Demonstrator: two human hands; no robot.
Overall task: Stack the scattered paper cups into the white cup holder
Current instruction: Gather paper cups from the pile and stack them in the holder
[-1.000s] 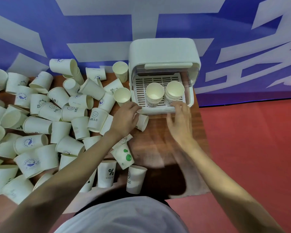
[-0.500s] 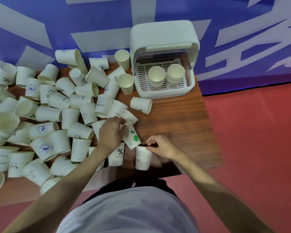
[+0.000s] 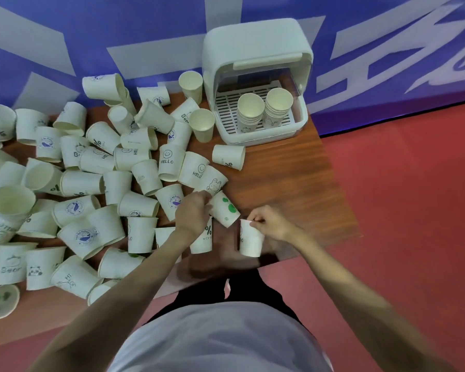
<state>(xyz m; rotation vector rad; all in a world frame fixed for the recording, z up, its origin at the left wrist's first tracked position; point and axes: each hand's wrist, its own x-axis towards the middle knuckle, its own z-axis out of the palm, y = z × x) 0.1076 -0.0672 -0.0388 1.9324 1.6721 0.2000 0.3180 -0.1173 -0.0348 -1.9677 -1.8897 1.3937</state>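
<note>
Cups (image 3: 97, 183) lie scattered over the wooden table (image 3: 293, 183), two stacks already in the white cup holder (image 3: 255, 84) (lid raised). Picking-up step: left hand (image 3: 192, 214) pinches the green-spotted cup (image 3: 224, 210), right hand (image 3: 267, 222) grips an upright cup (image 3: 250, 241) by its rim; next, likely nest and carry them to the holder.

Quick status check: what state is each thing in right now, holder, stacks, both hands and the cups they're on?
white cup holder: lid raised, front open.
left stack: upright, nested, in the holder.
right stack: upright, nested, beside it.
left hand: closed on the green-dot cup.
green-dot cup: on its side.
right hand: pinching the rim of the near cup.
near cup: upright.
scattered cups: mostly tipped over.
</note>
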